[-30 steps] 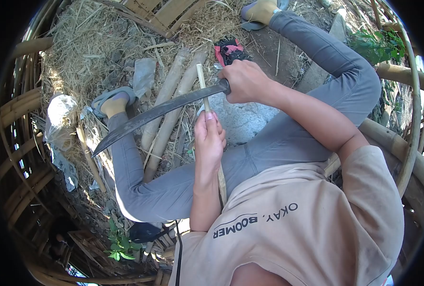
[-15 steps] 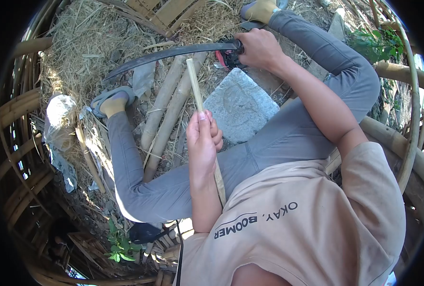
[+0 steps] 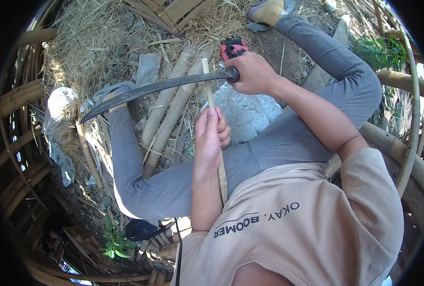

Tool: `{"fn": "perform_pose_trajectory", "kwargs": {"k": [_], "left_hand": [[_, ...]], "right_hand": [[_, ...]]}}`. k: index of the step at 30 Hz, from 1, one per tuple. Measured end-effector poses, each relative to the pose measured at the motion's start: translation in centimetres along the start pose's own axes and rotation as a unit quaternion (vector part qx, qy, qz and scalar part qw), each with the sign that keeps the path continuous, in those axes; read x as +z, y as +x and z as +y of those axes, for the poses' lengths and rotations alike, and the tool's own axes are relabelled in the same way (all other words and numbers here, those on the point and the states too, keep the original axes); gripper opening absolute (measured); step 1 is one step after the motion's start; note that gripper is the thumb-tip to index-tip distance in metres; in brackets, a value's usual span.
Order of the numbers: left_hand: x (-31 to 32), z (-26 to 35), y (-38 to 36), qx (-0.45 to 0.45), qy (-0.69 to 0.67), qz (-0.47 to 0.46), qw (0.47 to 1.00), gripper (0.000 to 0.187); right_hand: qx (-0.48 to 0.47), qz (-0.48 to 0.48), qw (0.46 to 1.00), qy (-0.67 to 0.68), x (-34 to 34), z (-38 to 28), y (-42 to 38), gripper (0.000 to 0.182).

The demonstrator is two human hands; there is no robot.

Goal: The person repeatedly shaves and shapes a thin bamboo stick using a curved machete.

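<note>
My left hand (image 3: 211, 131) is closed around the middle of a pale split bamboo stick (image 3: 210, 99), its thumb lying along it. The lower end of the stick runs down past my forearm to my shirt. My right hand (image 3: 252, 72) grips the handle of a long, curved, dark machete (image 3: 145, 90), its fingers wrapped round and the handle mostly hidden. The blade points left and crosses over the stick a little below its upper tip. Behind both hands lies a pale, rough stone block (image 3: 247, 114) between my legs.
Two thick bamboo poles (image 3: 173, 107) lie left of the stone. Dry straw (image 3: 92, 52) covers the ground ahead, with a pink and black item (image 3: 233, 46) near my right hand. A clear plastic bag (image 3: 61, 112) sits at left. Bamboo railings (image 3: 400, 78) curve around me.
My right hand has come down and slightly left, bringing the machete blade from beyond the stick's tip to across it. My left hand and the stick have shifted slightly right.
</note>
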State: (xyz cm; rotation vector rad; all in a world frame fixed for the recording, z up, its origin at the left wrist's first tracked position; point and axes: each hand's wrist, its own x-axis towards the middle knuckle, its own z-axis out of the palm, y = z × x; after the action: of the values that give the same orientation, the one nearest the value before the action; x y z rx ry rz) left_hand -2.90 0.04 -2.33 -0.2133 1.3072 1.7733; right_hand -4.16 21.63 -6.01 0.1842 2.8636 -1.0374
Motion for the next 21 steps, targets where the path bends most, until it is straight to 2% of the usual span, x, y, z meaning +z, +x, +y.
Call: {"fn": "perform_pose_trajectory", "kwargs": {"k": [3,6,7,9,10,13,14,17,18,21], "left_hand": [[0.4,-0.1,-0.2,-0.014,-0.018,-0.030,0.999,0.027],[0.4,0.5,-0.3,-0.030,-0.066,-0.079,0.994,0.028],[0.4,0.7,-0.4,-0.035,-0.083,-0.095,0.991,0.029],[0.2,0.4,-0.9,-0.063,-0.172,-0.211,0.960,0.030],[0.1,0.4,-1.0,-0.076,-0.214,-0.268,0.936,0.030],[2.1,0.5,-1.1,-0.100,-0.170,-0.274,0.941,0.032],[1.5,0.5,-0.6,-0.091,-0.149,-0.220,0.960,0.032],[-1.6,0.7,-0.4,-0.058,-0.206,-0.151,0.965,0.032],[-1.8,1.0,-0.5,-0.043,-0.221,-0.161,0.961,0.032],[-1.3,1.0,-0.2,-0.048,-0.203,-0.150,0.966,0.030]], "right_hand": [[-0.055,0.078,0.995,-0.012,0.7,1.6,0.1,0.015],[-0.071,0.107,0.992,0.002,0.5,2.1,0.4,0.016],[-0.036,0.105,0.994,0.009,0.0,2.3,0.7,0.018],[0.031,0.099,0.994,0.025,-1.1,2.8,1.7,0.022],[0.033,0.125,0.991,0.033,-1.1,3.9,2.2,0.028],[0.104,0.112,0.988,0.022,-1.2,6.1,2.4,0.025],[0.093,0.140,0.985,0.034,-0.8,6.3,2.1,0.025],[0.059,0.144,0.985,0.068,-1.0,5.5,1.4,0.025],[0.072,0.109,0.989,0.065,-1.7,4.4,1.4,0.025],[0.047,0.102,0.987,0.112,-2.3,2.5,1.2,0.024]]}}
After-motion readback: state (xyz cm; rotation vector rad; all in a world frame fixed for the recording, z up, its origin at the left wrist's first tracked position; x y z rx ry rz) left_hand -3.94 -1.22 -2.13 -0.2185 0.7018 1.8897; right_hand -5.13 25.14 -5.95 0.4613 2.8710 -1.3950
